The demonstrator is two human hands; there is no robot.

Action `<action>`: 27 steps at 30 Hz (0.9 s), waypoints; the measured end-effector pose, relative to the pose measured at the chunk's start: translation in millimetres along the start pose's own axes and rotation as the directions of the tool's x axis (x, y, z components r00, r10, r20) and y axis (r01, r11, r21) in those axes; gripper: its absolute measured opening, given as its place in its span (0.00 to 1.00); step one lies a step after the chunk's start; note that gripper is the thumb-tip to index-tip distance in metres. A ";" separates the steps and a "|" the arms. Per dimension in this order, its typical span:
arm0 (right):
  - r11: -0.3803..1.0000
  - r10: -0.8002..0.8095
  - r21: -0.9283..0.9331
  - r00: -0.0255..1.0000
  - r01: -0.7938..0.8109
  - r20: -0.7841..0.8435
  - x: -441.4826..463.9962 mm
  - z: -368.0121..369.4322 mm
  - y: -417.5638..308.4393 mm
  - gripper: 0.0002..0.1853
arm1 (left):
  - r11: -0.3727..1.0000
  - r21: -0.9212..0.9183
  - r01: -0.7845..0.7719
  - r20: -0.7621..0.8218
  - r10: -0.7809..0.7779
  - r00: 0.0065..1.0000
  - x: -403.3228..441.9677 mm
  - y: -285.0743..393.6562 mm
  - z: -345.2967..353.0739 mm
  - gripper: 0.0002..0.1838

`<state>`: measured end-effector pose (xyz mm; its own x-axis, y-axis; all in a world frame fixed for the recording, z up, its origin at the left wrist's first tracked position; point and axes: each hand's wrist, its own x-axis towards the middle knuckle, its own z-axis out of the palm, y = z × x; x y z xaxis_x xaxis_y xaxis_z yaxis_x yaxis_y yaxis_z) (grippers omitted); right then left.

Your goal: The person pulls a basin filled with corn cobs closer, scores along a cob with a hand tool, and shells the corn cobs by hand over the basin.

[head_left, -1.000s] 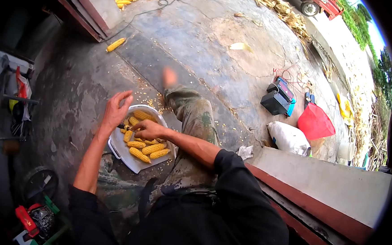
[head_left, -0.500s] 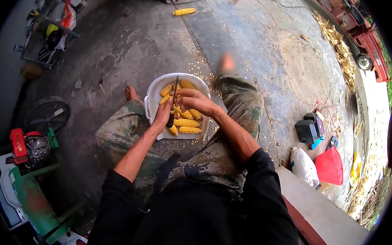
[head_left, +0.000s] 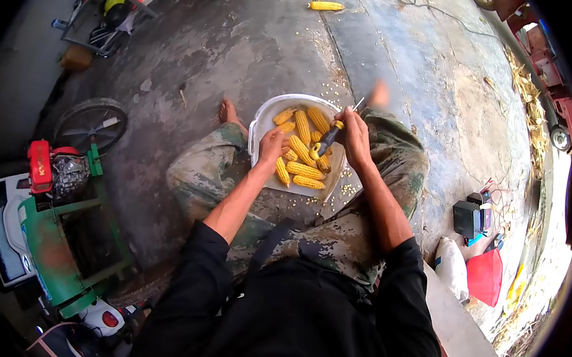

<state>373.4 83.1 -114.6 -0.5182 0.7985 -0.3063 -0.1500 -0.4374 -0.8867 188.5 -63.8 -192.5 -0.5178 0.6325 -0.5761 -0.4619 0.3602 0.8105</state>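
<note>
A white plastic basin [head_left: 256,134] stands on the floor between my legs, with several yellow corn cobs [head_left: 304,170] in it. Over its right side, my right hand [head_left: 356,138] is closed around a screwdriver [head_left: 328,140]. The black and yellow handle slants down toward the cobs, and the thin metal shaft points up past my fingers. My left hand [head_left: 272,146] is at the basin's left side, close above the cobs. Its fingers are slightly apart and partly curled, and no cob is visibly gripped.
Loose kernels [head_left: 345,190] lie scattered around the basin. A single corn cob [head_left: 326,6] is on the concrete farther ahead. At left stands a green machine [head_left: 52,249] with a red engine [head_left: 40,167]. A black battery [head_left: 467,219], a white sack [head_left: 451,268] and a red bag [head_left: 485,277] sit at right.
My hands have separated: the right moved right with the screwdriver, whose shaft now tilts away to the right; the left dropped to the cobs. The whole view has shifted.
</note>
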 end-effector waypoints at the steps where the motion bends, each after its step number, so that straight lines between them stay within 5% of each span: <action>1: 0.974 0.065 0.220 0.997 -0.054 -0.041 -1.4 0.4 -7.4 0.21 | 0.999 0.001 0.040 -0.098 -0.040 0.994 14.7 -18.7 -19.1 0.15; 3: 0.899 0.174 0.420 0.981 -0.121 -0.090 -1.2 -9.9 -14.5 0.21 | 0.997 -0.002 0.080 -0.203 -0.079 0.976 48.9 -60.1 -57.3 0.16; 6: 0.826 0.268 0.536 0.958 -0.176 -0.099 0.8 -12.7 -16.5 0.19 | 0.927 0.263 0.266 -0.407 -0.143 0.902 82.9 -102.1 -92.8 0.18; 7: 0.851 0.278 0.482 0.957 -0.209 -0.077 0.4 -11.8 -16.0 0.19 | 0.834 0.489 0.257 -0.438 -0.020 0.899 84.5 -109.5 -93.6 0.17; 8: 0.874 0.289 0.424 0.956 -0.239 -0.057 -0.3 -9.9 -17.6 0.20 | 0.686 0.682 0.252 -0.434 0.103 0.895 85.5 -115.8 -92.6 0.17; 12: 0.874 0.306 0.395 0.952 -0.283 0.005 -5.5 3.6 -27.3 0.29 | 0.423 0.905 0.042 -0.183 0.297 0.937 86.1 -94.0 -70.8 0.18; 27: 0.807 0.484 0.365 0.874 -0.464 0.040 -14.0 13.5 -41.7 0.30 | 0.277 0.941 -0.196 0.088 0.358 0.930 175.4 -84.1 -36.4 0.28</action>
<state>375.5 84.6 -68.7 -0.5595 0.4697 -0.6829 -0.1877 -0.8743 -0.4476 110.3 -8.0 -365.5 -0.5829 0.7775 -0.2361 0.6508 0.6207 0.4372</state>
